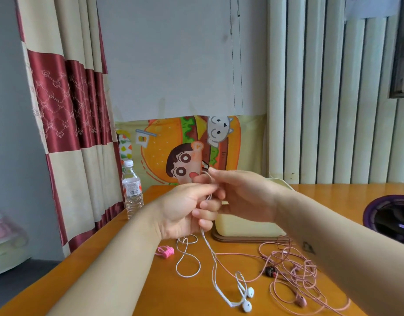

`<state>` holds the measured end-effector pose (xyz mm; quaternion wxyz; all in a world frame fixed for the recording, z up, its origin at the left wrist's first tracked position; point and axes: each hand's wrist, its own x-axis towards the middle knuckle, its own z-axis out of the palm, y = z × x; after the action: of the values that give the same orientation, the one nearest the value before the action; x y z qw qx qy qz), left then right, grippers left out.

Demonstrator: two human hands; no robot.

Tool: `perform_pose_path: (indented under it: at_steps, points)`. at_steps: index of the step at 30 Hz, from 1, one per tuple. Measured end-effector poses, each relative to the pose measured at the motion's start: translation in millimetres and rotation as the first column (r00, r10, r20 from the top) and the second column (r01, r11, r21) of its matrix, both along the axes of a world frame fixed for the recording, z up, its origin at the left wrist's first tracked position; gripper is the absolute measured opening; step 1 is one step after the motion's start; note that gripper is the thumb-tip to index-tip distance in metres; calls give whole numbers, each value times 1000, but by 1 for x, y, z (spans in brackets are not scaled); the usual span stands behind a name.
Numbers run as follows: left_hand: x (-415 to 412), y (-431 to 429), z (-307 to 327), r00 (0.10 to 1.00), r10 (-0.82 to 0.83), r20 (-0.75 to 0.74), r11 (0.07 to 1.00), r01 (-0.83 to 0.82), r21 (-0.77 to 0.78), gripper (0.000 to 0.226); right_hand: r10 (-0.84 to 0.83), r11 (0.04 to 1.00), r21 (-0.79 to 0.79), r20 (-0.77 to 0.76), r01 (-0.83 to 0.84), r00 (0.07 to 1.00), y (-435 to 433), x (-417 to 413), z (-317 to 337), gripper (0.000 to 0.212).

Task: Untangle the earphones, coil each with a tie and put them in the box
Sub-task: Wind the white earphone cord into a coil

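My left hand [185, 208] and my right hand [239, 197] meet above the table, both pinching the white earphone cable [213, 263]. The cable loops over my fingers and hangs down to the table, where its two white earbuds [247, 298] lie near the front edge. A pink earphone cable [294, 274] lies in a loose tangle at the right, partly under my right forearm. A pink tie [165, 251] rests on the table below my left wrist. The cream box [246, 226] stands on a brown base just behind my hands.
A clear water bottle [132, 190] stands at the table's back left corner. A dark round object with a purple rim [392, 215] sits at the right edge. A small red-and-black item [270, 271] lies among the pink cable. The orange table [128, 281] ends by a curtain at the left.
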<state>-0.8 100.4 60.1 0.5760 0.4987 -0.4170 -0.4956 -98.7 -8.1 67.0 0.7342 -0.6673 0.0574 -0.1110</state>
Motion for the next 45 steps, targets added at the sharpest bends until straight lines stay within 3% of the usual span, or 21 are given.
perform_pose_path:
  at_steps: [3, 6, 10, 15, 19, 24, 33, 45]
  points:
    - [-3, 0, 3, 999, 53, 15, 995, -51, -91, 23, -107, 990, -73, 126, 117, 986, -2, 7, 7, 24]
    - [-4, 7, 8, 994, 98, 51, 976, -86, -198, 26, -313, 945, -28, 200, 325, 928, -20, 14, 11, 26]
    - [-6, 15, 16, 979, 171, 106, 950, -136, -280, 26, -521, 826, -166, 142, 539, 842, -44, 20, 2, 25]
    - [-7, 16, 21, 966, 232, 116, 918, -177, -356, 26, -627, 709, -337, 99, 619, 773, -53, 35, -27, 26]
    - [-3, 18, 22, 946, 275, 171, 909, -198, -366, 27, -668, 659, -411, 64, 630, 741, -61, 40, -48, 27]
    - [6, 21, 15, 943, 310, 120, 900, -250, -358, 25, -684, 638, -493, -9, 591, 730, -66, 45, -67, 31]
    - [28, 37, 9, 906, 353, 233, 917, -287, -276, 33, -758, 551, -596, -65, 584, 649, -93, 36, -91, 31]
    - [21, 31, 16, 942, 324, -84, 792, -319, -521, 27, -724, 538, -721, -131, 435, 678, -96, 40, -106, 27]
